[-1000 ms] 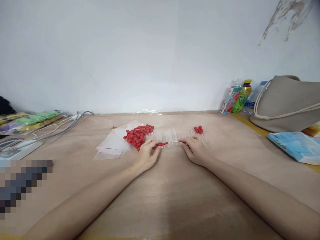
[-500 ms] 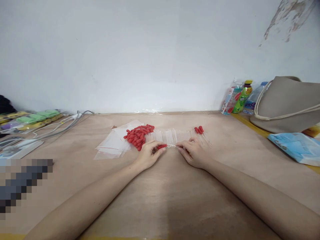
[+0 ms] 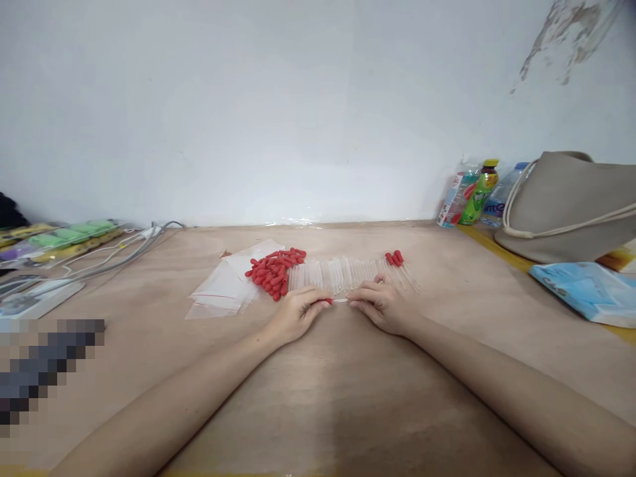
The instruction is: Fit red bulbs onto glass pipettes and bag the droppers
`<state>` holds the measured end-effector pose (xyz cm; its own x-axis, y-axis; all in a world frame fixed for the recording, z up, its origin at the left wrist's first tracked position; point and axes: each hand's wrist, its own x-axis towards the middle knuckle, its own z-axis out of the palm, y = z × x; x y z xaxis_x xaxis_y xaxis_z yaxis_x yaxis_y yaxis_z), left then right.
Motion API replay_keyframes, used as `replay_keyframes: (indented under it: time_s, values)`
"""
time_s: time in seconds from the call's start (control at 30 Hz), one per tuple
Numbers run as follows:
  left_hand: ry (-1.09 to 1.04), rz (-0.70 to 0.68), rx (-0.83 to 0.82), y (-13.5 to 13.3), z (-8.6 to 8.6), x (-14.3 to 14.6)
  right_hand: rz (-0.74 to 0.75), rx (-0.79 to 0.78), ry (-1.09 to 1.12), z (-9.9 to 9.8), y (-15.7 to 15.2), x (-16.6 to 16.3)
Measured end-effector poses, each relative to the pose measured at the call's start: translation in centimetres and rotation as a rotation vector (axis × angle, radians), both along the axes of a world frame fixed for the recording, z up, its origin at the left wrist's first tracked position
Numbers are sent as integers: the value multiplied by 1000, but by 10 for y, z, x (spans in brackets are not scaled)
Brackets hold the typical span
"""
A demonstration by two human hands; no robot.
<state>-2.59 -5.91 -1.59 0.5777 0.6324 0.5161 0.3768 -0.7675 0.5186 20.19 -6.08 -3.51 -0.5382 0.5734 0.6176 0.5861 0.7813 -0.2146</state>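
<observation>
Between the two sets of fingers, a red bulb (image 3: 328,301) and a clear tube (image 3: 340,301) appeared to meet end to end. The left hand (image 3: 299,315) had its thumb and fingers clamped on the bulb; the right hand (image 3: 385,308) pinched the tube. A second earlier a gap had shown between the two pieces; since then the fingers had drawn closer together, so joining them seemed under way, though how far the tube had entered could not be told.

One bulb and one tube were in hand. Just past the right fingers lay two red-topped tubes (image 3: 395,258). Beyond both sets of fingers was a row of clear tubes (image 3: 342,270), and beyond the left fingers a heap of red bulbs (image 3: 269,273), both too crowded to count. Well beyond the right fingers stood three bottles (image 3: 479,199).
</observation>
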Motion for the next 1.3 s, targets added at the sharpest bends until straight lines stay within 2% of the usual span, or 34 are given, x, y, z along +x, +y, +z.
replay_keyframes:
  time_s: [0.13, 0.4, 0.8, 1.03, 1.3]
  values:
    - [53, -30, -27, -1, 1, 0, -2, 15, -16, 0, 1, 2]
    - [138, 10, 34, -2, -2, 1, -77, 118, -99, 6, -5, -2]
    - [182, -32, 107, -5, -2, 0, -69, 115, -129, 12, -18, -17]
    - [212, -32, 130, -4, -5, 0, -61, 21, -160, 17, -20, -23]
    - [236, -33, 146, -1, -7, 0, -118, -188, -202, 20, -23, -27]
